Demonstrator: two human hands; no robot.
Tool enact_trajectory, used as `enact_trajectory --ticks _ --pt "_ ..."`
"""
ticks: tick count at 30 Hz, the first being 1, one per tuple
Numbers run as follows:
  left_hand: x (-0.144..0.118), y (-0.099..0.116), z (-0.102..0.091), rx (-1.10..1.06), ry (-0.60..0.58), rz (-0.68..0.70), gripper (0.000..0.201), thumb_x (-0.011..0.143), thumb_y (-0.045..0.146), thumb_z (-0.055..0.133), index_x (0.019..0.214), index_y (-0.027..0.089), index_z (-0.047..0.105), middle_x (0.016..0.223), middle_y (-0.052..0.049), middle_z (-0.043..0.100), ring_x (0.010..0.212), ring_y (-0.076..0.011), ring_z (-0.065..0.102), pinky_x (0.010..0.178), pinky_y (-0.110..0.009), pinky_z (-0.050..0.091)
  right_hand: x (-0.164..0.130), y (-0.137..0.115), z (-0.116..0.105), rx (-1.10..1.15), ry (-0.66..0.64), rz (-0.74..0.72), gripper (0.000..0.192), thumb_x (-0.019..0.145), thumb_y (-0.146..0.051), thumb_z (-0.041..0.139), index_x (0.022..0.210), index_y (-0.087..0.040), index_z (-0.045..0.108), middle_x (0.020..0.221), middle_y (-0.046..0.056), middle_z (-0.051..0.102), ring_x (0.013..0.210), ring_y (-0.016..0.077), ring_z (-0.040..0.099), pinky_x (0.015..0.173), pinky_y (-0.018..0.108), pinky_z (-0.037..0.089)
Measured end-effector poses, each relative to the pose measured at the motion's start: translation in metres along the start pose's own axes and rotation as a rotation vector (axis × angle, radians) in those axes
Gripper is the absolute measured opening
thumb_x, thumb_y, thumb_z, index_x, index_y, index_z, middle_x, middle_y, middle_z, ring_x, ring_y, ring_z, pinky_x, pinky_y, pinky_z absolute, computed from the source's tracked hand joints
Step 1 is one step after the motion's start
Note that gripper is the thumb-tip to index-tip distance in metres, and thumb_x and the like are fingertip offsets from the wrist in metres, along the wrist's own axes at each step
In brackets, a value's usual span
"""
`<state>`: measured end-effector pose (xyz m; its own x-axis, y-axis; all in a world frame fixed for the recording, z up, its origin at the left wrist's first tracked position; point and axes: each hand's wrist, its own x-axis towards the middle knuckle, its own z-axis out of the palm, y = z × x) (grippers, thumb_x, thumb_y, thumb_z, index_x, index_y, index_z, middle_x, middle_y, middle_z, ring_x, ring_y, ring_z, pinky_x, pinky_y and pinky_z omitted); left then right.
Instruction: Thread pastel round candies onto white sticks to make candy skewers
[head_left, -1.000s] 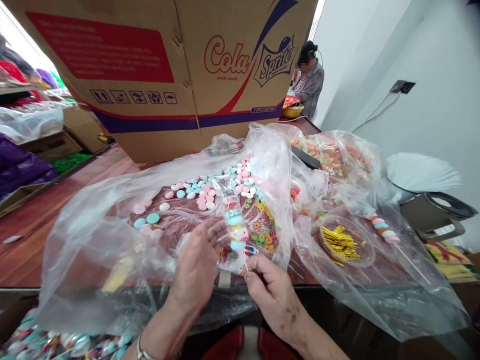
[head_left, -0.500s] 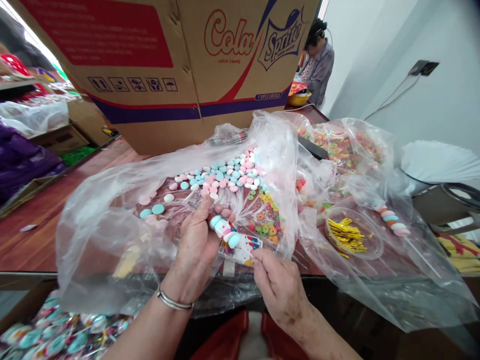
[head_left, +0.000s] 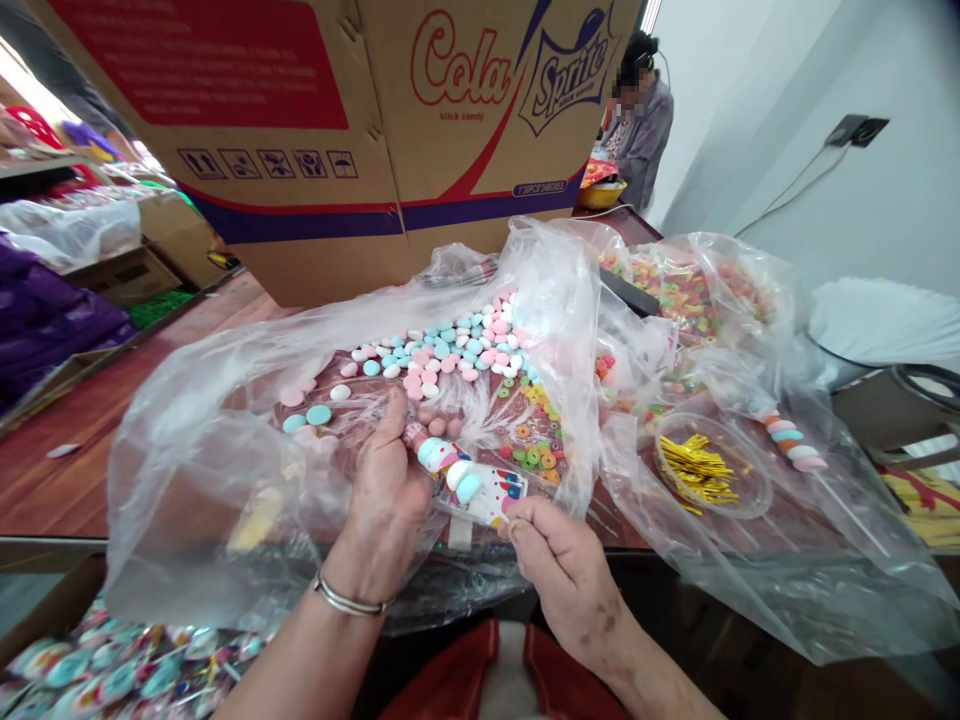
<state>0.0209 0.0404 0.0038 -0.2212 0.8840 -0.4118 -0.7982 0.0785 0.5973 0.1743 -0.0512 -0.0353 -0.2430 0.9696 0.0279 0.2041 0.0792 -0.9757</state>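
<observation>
My left hand [head_left: 394, 480] is curled around a small clear printed candy bag [head_left: 496, 490], thumb pointing up. Inside the bag, blue, white and pink candies [head_left: 459, 478] lie in a row. At the bag's right end, my right hand [head_left: 559, 555] pinches the corner between thumb and fingers. The fingers of my left hand are partly hidden behind the bag. Just beyond it, loose pink, blue and white button-shaped candies [head_left: 442, 350] are spread on a large clear plastic sheet [head_left: 202, 400]. Small coloured ring candies [head_left: 532, 455] lie to their right.
A large cardboard box [head_left: 300, 225] stands at the back. To the right are gold twist ties [head_left: 697, 475] in a round clear tub, a candy skewer [head_left: 791, 440] and a bag of ring candies [head_left: 690, 290]. Packed candies [head_left: 112, 675] fill a box below left. Another person [head_left: 645, 120] works behind.
The candies have slid further into the bag, toward its right end. My left hand has shifted slightly left, and the bag is straighter between my hands.
</observation>
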Motion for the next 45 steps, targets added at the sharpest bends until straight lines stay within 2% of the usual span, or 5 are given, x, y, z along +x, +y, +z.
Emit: enact_trajectory --ticks 9,17,31,38,45 --pt "-0.004 -0.019 -0.004 0.044 -0.014 -0.050 0.022 0.088 0.023 0.053 0.069 0.013 0.050 0.059 0.003 0.046 0.046 -0.0065 0.045 0.056 -0.027 0.055 0.011 0.007 0.013 -0.440 0.194 -0.354 0.020 0.090 -0.016 0.038 0.084 -0.014 0.057 0.058 -0.002 0.045 0.051 0.0110 0.044 0.053 0.024 0.031" --pt "0.008 -0.012 -0.010 0.071 0.022 -0.095 0.026 0.087 0.029 0.055 0.067 0.014 0.049 0.056 0.001 0.047 0.048 -0.0098 0.049 0.048 -0.026 0.054 0.005 0.004 -0.004 -0.041 0.027 -0.015 0.023 0.094 -0.028 0.038 0.078 -0.018 0.051 0.058 -0.006 0.037 0.051 0.0085 0.034 0.049 0.020 0.029" --pt "0.019 -0.011 -0.014 0.006 0.103 -0.030 0.028 0.088 0.028 0.054 0.065 0.013 0.050 0.051 0.002 0.048 0.046 -0.0074 0.049 0.064 -0.031 0.059 -0.006 0.010 0.003 0.101 0.038 -0.027 0.024 0.095 -0.030 0.039 0.082 -0.018 0.054 0.057 -0.007 0.037 0.051 0.0086 0.033 0.049 0.021 0.029" --pt "0.017 -0.009 -0.009 -0.043 0.103 -0.062 0.028 0.088 0.031 0.054 0.066 0.014 0.050 0.050 0.004 0.047 0.043 -0.0074 0.049 0.061 -0.029 0.058 -0.006 0.014 0.010 0.003 0.048 -0.045 0.023 0.095 -0.029 0.036 0.085 -0.018 0.054 0.057 -0.006 0.037 0.049 0.0090 0.035 0.048 0.021 0.030" --pt "0.007 -0.012 -0.003 -0.045 0.075 -0.052 0.028 0.086 0.026 0.058 0.062 0.016 0.046 0.048 0.006 0.039 0.041 -0.0065 0.045 0.053 -0.022 0.054 0.007 0.007 0.014 -0.382 0.032 -0.134 0.020 0.093 -0.022 0.036 0.087 -0.018 0.054 0.059 -0.004 0.049 0.051 0.0111 0.045 0.052 0.023 0.033"
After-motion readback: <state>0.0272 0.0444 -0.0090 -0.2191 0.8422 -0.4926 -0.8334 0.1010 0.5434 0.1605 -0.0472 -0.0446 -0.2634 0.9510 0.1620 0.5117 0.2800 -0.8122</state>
